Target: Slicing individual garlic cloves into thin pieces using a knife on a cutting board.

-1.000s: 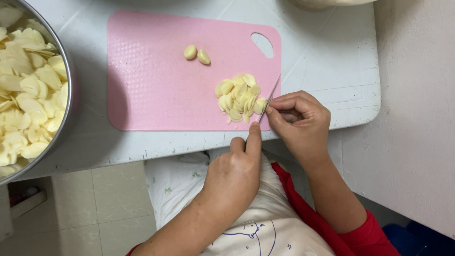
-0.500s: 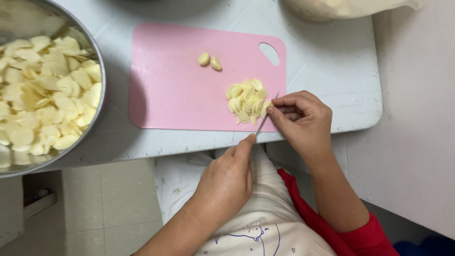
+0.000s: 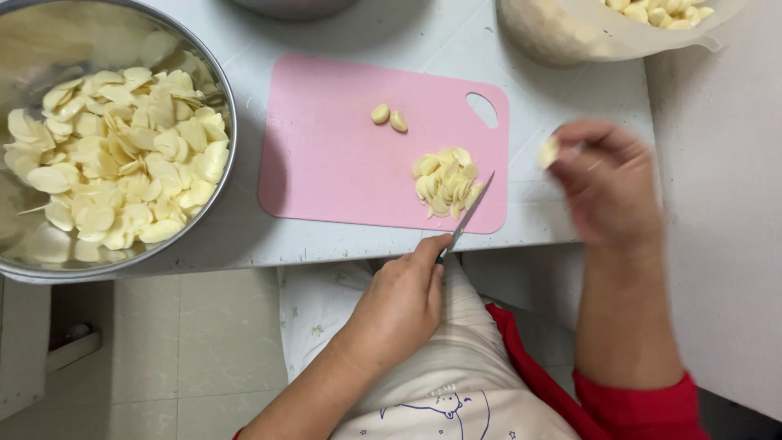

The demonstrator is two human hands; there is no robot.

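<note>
A pink cutting board (image 3: pixel 342 155) lies on the white table (image 3: pixel 570 90). On it are a small heap of garlic slices (image 3: pixel 445 182) and two whole peeled cloves (image 3: pixel 389 117). My left hand (image 3: pixel 403 301) sits at the table's near edge and grips a small knife (image 3: pixel 468 213), whose blade points up at the heap. My right hand (image 3: pixel 607 179) hovers blurred over the board's right edge, pinching a pale garlic piece (image 3: pixel 548 152) in its fingertips.
A big steel bowl (image 3: pixel 224 106) full of garlic slices (image 3: pixel 122 155) stands at the left. A translucent container of peeled cloves (image 3: pixel 603 33) is at the back right. Another bowl's rim (image 3: pixel 281 8) shows at the top. Tiled floor (image 3: pixel 187 342) lies below.
My right hand has lifted off the slice heap and swung right with a garlic piece. The knife stays by the heap in my left hand. The view has shifted left and down.
</note>
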